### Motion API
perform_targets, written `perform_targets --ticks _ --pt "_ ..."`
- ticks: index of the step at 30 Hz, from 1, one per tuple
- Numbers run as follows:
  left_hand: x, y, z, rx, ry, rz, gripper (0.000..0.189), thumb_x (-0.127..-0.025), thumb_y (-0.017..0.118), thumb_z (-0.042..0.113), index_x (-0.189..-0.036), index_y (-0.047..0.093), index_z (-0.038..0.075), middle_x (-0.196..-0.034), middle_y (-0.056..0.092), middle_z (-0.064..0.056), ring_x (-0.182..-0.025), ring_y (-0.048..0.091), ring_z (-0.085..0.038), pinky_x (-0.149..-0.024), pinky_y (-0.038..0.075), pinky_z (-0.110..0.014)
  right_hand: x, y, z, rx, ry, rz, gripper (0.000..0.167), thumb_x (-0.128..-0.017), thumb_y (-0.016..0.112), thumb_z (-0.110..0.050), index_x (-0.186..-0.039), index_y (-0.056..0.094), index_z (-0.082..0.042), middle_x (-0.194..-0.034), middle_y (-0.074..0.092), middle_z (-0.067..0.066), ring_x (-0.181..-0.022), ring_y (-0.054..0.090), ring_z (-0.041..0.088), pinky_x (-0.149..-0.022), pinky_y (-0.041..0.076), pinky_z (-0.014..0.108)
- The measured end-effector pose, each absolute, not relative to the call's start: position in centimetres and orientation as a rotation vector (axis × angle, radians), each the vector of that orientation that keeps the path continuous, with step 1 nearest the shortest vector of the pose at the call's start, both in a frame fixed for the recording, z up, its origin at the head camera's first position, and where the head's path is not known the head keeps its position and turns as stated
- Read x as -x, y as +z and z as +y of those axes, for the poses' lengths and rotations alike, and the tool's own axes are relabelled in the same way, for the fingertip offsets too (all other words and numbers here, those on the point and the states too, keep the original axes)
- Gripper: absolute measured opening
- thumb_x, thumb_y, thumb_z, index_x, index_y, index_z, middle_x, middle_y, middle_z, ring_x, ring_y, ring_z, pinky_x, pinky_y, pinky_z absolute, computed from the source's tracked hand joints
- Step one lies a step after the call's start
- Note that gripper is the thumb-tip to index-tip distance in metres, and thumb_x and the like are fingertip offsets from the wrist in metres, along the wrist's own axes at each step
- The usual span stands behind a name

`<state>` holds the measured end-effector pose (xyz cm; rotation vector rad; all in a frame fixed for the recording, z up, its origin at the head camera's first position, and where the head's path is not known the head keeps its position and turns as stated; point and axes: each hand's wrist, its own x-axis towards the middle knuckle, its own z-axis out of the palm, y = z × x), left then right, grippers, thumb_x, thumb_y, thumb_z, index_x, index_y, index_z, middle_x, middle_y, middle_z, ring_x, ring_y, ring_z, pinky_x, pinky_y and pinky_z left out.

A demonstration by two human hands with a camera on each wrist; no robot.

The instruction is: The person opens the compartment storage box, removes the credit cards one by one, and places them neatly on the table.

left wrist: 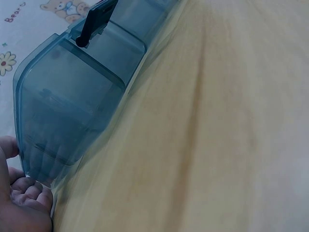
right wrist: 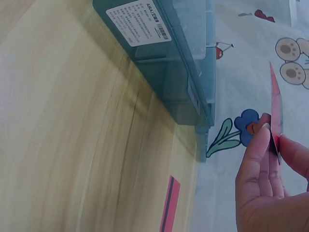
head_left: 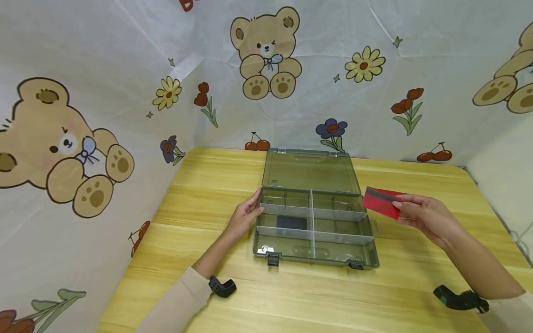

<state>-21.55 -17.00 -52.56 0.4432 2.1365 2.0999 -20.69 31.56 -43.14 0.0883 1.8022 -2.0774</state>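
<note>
card (head_left: 380, 203) is red with a dark stripe.

From above, the head view faces forward and down; both wrist views share its box (head_left: 338, 225), closer.

Showing bright and even in head view, catching pale glare on the wooden tabletop (head_left: 308, 300) and a white glint inside the near-left corner of the organizer box (head_left: 339, 225). Running dimmer and bluer in both wrist views, smearing grain softly in left, throwing diffuse shadow beside box in right.
</note>
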Motion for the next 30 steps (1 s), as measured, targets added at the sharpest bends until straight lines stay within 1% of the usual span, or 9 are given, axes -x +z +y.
perform_targets --ticks 4,7,11,14,18,24,30 --pt "22.0 -54.3 -17.0 -0.431 2.104 2.163 0.061 -0.103 0.056 0.005 -0.156 0.027 -0.002 -0.166 0.02 -0.014 -0.152 0.023 -0.025 -0.118 0.027 -0.024 20.4 -43.5 32.5 -0.12 -2.104 1.767 0.024 -0.104 0.054 -0.002 -0.104 0.075 -0.013 -0.102 0.072 0.002 -0.08 0.072 0.02 -0.077 0.063 0.035" --pt "22.0 -54.9 -17.0 -0.428 2.11 2.174 0.061 -0.103 0.057 0.009 -0.157 0.029 0.001 -0.166 0.023 -0.01 -0.151 0.025 -0.022 -0.117 0.028 -0.022 20.2 -43.9 33.2 -0.125 -2.122 1.742 0.028 -0.104 0.052 0.0 -0.104 0.077 -0.013 -0.103 0.072 0.002 -0.082 0.073 0.021 -0.078 0.063 0.036" --pt "22.0 -54.7 -17.0 -0.423 2.111 2.17 0.06 -0.104 0.056 0.007 -0.157 0.029 0.001 -0.166 0.022 -0.01 -0.152 0.024 -0.021 -0.117 0.028 -0.021 20.1 -44.2 34.1 -0.135 -2.13 1.737 0.031 -0.104 0.051 0.0 -0.104 0.079 -0.014 -0.104 0.071 0.0 -0.086 0.073 0.02 -0.08 0.063 0.037" --pt "22.0 -54.4 -17.0 -0.414 2.103 2.16 0.06 -0.104 0.054 0.003 -0.157 0.027 -0.002 -0.166 0.019 -0.014 -0.152 0.022 -0.023 -0.117 0.027 -0.022 20.1 -44.3 34.6 -0.154 -2.121 1.752 0.03 -0.104 0.053 -0.002 -0.103 0.079 -0.015 -0.102 0.07 0.0 -0.084 0.072 0.019 -0.079 0.063 0.036" --pt "22.1 -54.2 -16.9 -0.415 2.102 2.15 0.06 -0.104 0.052 0.0 -0.156 0.024 -0.005 -0.166 0.016 -0.017 -0.153 0.019 -0.026 -0.119 0.025 -0.025 20.1 -44.5 35.1 -0.175 -2.133 1.742 0.029 -0.104 0.053 -0.003 -0.101 0.08 -0.013 -0.1 0.071 0.0 -0.08 0.072 0.019 -0.078 0.063 0.034" --pt "22.0 -54.5 -16.8 -0.414 2.099 2.173 0.06 -0.103 0.055 0.004 -0.157 0.027 0.0 -0.166 0.021 -0.012 -0.152 0.023 -0.023 -0.118 0.027 -0.024 19.9 -45.1 35.9 -0.19 -2.123 1.725 0.028 -0.104 0.054 -0.004 -0.1 0.081 -0.014 -0.099 0.073 0.0 -0.079 0.072 0.018 -0.078 0.063 0.034" --pt "21.9 -54.8 -16.8 -0.426 2.11 2.195 0.061 -0.103 0.058 0.008 -0.157 0.03 0.001 -0.166 0.024 -0.01 -0.151 0.026 -0.023 -0.118 0.028 -0.025 20.1 -46.1 36.9 -0.108 -2.147 1.656 0.036 -0.106 0.047 0.001 -0.104 0.081 -0.012 -0.101 0.075 0.003 -0.084 0.074 0.018 -0.079 0.062 0.033"
